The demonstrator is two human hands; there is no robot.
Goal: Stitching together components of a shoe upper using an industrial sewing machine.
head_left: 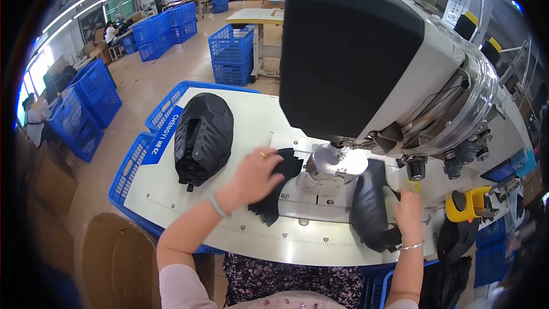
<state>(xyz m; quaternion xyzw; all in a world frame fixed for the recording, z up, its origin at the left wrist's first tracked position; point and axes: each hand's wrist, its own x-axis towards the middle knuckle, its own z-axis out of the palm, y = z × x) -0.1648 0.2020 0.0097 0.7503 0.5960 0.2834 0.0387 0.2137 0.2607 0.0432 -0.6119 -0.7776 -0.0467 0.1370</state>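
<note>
My left hand (255,176) is over a small stack of black shoe pieces (278,187), left of the sewing machine's post (330,166). Its thumb and fingers are apart. At the right of the post, my right hand (409,213) is closed at the edge of a black shoe upper (369,209). The fingertips there are partly hidden. That upper hangs over the front of the machine bed. A stack of nested black uppers (205,137) lies on the white table (189,206) to the left.
The machine's large head (349,57) rises over the work. A yellow holder (468,204) sits at the right, above another black piece (457,239). Blue crates (128,174) stand at the table's left side, and a cardboard box (114,257) is at the lower left.
</note>
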